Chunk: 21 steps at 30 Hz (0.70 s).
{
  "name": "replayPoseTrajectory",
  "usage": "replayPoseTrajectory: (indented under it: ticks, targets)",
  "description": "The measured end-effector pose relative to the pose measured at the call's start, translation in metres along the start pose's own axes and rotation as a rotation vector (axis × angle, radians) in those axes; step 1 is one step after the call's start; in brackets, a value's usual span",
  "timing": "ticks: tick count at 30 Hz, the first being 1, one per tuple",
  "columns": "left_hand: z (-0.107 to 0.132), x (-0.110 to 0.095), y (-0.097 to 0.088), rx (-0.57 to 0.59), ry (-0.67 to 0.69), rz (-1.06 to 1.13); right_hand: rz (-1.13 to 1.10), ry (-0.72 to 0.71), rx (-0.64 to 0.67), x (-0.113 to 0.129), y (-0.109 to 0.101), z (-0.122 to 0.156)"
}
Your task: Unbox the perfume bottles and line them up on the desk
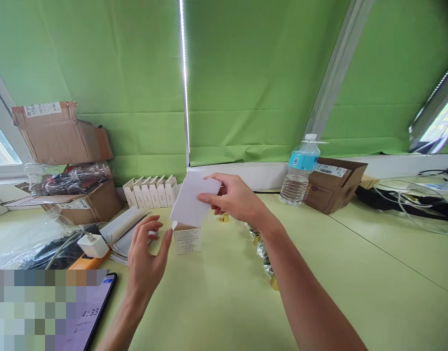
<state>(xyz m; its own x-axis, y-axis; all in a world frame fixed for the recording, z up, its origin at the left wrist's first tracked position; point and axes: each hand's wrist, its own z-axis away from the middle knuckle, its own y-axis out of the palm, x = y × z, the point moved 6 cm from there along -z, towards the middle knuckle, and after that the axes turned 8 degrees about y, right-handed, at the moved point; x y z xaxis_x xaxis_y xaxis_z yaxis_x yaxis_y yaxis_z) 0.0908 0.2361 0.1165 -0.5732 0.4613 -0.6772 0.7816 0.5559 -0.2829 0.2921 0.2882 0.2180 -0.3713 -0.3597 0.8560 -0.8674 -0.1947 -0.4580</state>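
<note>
My right hand (pixel 233 197) pinches a plain white piece of paper or card (pixel 190 199) by its right edge, thumb in front. The white piece is tilted and overlaps the top of a small open white box (pixel 188 241) with fine print on its facing side. I cannot tell whether its lower edge is inside the box. My left hand (pixel 149 251) is open, fingers curled but apart, to the left of the box. Its thumb tip is close to a raised box flap; contact is unclear. Several shiny gold-and-silver objects (pixel 261 249) stand in a row, partly hidden by my right forearm.
Several slim white boxes (pixel 151 191) stand at the back. On the left are cardboard boxes (pixel 59 131), a white charger (pixel 93 244), papers (pixel 123 231) and a phone (pixel 95 312). A water bottle (pixel 296 178), a brown carton (pixel 332 187) and cables (pixel 410 195) are on the right.
</note>
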Motion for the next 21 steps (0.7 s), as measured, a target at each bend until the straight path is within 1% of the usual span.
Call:
replayPoseTrajectory:
  ticks: [2,3,5,7,10,13,17,21]
  targets:
    - [0.001,0.003,0.009,0.112,0.116,-0.056,-0.017,0.007,-0.033,-0.003,-0.008,-0.001]
    - [0.003,0.007,0.015,0.179,0.136,-0.063,-0.023,0.008,-0.038,-0.004,-0.011,-0.002]
    - [0.006,0.017,0.025,0.290,0.120,-0.067,-0.029,0.007,-0.040,-0.006,-0.014,-0.002]
    - [0.010,0.027,0.034,0.359,0.087,-0.056,-0.025,0.011,-0.024,-0.007,-0.013,-0.002]
    - [0.012,0.035,0.042,0.386,0.059,-0.008,-0.020,0.016,0.016,-0.007,-0.005,-0.003]
    - [0.011,0.038,0.046,0.359,0.054,0.020,-0.014,0.017,0.046,-0.006,0.005,-0.004]
    - [0.008,0.036,0.042,0.322,0.054,0.055,0.020,0.038,0.091,-0.007,0.016,-0.007]
    - [0.007,0.037,0.037,0.350,-0.028,0.099,-0.031,0.032,0.142,-0.011,0.018,-0.010]
